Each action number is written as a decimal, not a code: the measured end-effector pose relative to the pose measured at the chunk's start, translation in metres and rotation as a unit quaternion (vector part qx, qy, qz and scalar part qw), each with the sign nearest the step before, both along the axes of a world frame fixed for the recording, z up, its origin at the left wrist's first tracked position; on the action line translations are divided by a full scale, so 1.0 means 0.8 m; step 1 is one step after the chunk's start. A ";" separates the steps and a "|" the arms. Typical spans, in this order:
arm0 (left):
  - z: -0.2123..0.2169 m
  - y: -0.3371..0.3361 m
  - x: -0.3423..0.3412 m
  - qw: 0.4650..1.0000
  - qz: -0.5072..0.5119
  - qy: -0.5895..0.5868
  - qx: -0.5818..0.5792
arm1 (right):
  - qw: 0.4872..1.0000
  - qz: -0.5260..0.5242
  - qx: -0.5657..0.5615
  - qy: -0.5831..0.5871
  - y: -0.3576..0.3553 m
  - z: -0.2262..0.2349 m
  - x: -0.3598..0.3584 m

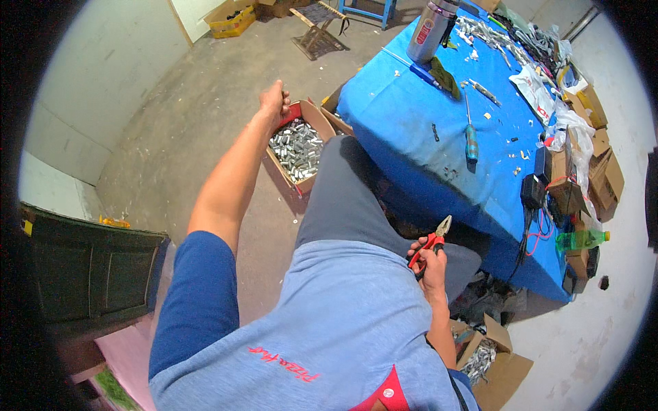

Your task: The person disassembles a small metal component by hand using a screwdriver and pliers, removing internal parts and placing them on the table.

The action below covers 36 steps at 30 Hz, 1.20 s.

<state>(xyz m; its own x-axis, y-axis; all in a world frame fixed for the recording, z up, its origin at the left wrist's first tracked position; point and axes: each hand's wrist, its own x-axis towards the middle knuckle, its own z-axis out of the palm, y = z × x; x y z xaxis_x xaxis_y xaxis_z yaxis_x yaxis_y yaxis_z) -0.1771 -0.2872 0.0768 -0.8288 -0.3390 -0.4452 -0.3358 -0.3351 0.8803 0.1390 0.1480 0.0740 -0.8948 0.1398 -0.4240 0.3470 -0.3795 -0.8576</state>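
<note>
My left hand (274,100) is raised over the far left edge of a cardboard box (318,118) with its fingers curled closed. Whatever it may hold is too small or hidden to see. Many small silvery metal cylinders (296,147) fill that box beside my left knee. In my right hand (432,264), above my lap, is a pair of pliers (436,240) with red and black handles. Their jaws point up and away from me, toward the blue-covered table (404,147), and appear to grip nothing.
On the table lie a screwdriver (471,140), a steel flask (430,33), a blue pen (425,74) and white scraps. A green bottle (582,240) and black adapters (532,192) are at the right edge. An open carton (504,370) of metal pieces sits lower right; a folding stool (319,31) stands far off.
</note>
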 end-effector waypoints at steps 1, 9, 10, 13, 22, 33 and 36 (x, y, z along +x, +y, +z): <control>-0.011 0.006 0.005 1.000 0.001 -0.001 0.016 | 1.000 0.004 0.000 0.001 0.001 -0.002 0.001; -0.058 0.152 0.083 0.981 -0.160 -0.036 0.100 | 0.965 -0.006 0.241 0.107 0.010 0.017 -0.006; -0.073 0.166 0.088 0.969 -0.199 -0.045 0.138 | 0.934 -0.009 0.326 0.145 0.019 0.021 -0.015; -0.067 0.238 0.124 0.958 -0.270 -0.065 0.068 | 0.812 -0.038 0.540 0.216 0.059 0.073 -0.068; -0.089 0.312 0.191 0.928 -0.364 -0.004 -0.075 | 0.702 -0.045 0.710 -0.017 0.159 0.144 -0.213; -0.100 0.314 0.190 0.924 -0.368 -0.015 -0.102 | 0.612 -0.040 0.789 -0.027 0.185 0.131 -0.262; -0.119 0.316 0.186 0.892 -0.403 0.010 -0.203 | 0.608 -0.040 0.793 -0.027 0.191 0.127 -0.272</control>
<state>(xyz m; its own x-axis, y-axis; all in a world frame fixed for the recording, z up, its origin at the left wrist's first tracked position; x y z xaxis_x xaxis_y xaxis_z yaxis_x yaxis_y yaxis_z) -0.0283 -0.0347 -0.0182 -0.8824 0.2409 -0.4041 -0.3072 0.3554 0.8828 -0.0784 0.3011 0.1758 -0.8494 0.4527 0.2711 0.4254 0.8915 -0.1560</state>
